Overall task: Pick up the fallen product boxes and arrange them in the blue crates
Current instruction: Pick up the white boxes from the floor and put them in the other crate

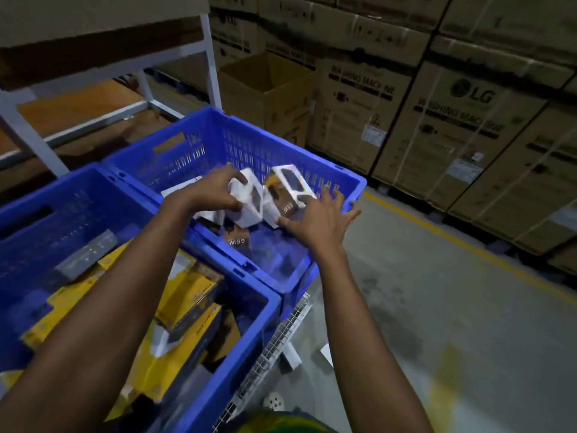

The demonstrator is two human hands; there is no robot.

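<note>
Holding two white boxes over the far blue crate (349,182), mid-frame: left hand (215,192) curled round the left box (246,201), right hand (318,218) spread against the right box (288,190), grip looks loose-ish.

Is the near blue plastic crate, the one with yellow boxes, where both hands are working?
No: the left hand and right hand hold white product boxes over the far blue plastic crate.

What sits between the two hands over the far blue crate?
Head view: two white product boxes, side by side, between left hand and right hand.
</note>
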